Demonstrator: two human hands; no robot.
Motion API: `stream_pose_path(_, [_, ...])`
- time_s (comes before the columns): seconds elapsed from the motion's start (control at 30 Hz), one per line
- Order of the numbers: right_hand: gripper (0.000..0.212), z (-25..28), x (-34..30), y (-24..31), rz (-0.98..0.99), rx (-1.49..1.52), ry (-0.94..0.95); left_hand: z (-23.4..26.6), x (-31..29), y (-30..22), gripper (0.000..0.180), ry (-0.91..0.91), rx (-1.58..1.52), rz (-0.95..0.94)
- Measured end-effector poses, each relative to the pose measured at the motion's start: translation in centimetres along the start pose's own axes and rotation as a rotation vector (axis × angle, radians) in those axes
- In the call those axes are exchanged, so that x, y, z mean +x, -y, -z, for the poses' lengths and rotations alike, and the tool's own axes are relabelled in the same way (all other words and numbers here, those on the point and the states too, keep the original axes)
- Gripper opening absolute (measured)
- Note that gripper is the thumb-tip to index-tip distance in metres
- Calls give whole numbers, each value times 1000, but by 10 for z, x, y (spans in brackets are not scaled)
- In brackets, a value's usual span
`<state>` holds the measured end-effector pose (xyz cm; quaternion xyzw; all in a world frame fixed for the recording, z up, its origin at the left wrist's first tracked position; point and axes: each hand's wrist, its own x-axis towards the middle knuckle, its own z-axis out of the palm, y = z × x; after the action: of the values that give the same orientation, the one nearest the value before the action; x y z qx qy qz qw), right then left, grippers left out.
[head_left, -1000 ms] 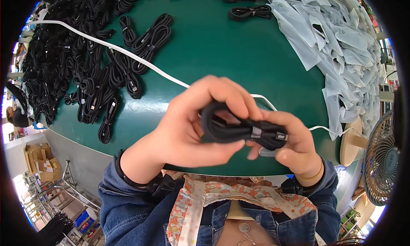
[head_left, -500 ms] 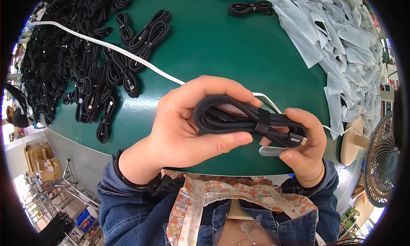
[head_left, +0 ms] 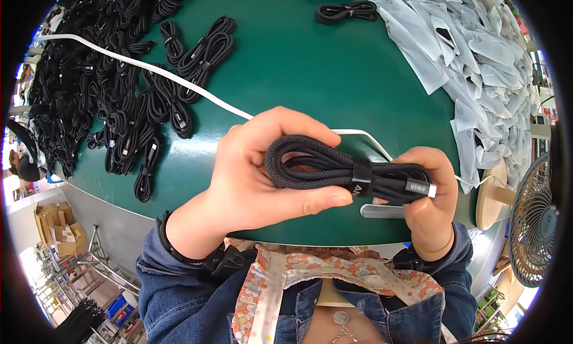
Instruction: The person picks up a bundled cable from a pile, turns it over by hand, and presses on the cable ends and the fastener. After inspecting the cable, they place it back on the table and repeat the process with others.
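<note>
A coiled black braided cable [head_left: 310, 165] is held above the green table, lying roughly level between my two hands. A black strap [head_left: 362, 178] binds its middle. My left hand [head_left: 262, 177] grips the looped end, thumb along the near side and fingers over the far side. My right hand [head_left: 433, 180] closes round the other end, where a dark plug with a pale metal tip [head_left: 431, 190] points to the right. Behind the cable, a white cord [head_left: 221, 102] crosses the table and is partly hidden by my left hand.
Many bundled black cables [head_left: 113, 99] are heaped at the left. Translucent white pouches [head_left: 477, 51] pile up at the right. A single bundled cable [head_left: 346, 12] lies at the back. A fan [head_left: 537, 224] and a round wooden piece [head_left: 486, 203] stand at the right edge.
The cable has rolled in my hands, so its strap and plug face differently and the metal tip shows more. My right thumb and fingers have drawn closer round its end.
</note>
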<state>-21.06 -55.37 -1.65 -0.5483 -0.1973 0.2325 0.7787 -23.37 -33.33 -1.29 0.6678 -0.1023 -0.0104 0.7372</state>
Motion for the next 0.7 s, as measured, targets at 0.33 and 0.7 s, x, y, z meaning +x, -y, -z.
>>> stream_pose_path(0.33, [38,2,2,1,-132,8,-75,-1,0,2,60,159,183,-196])
stream_pose_path(0.7, [39,2,7,-4,144,-19,3,-14,6,3,54,-66,-39,-187])
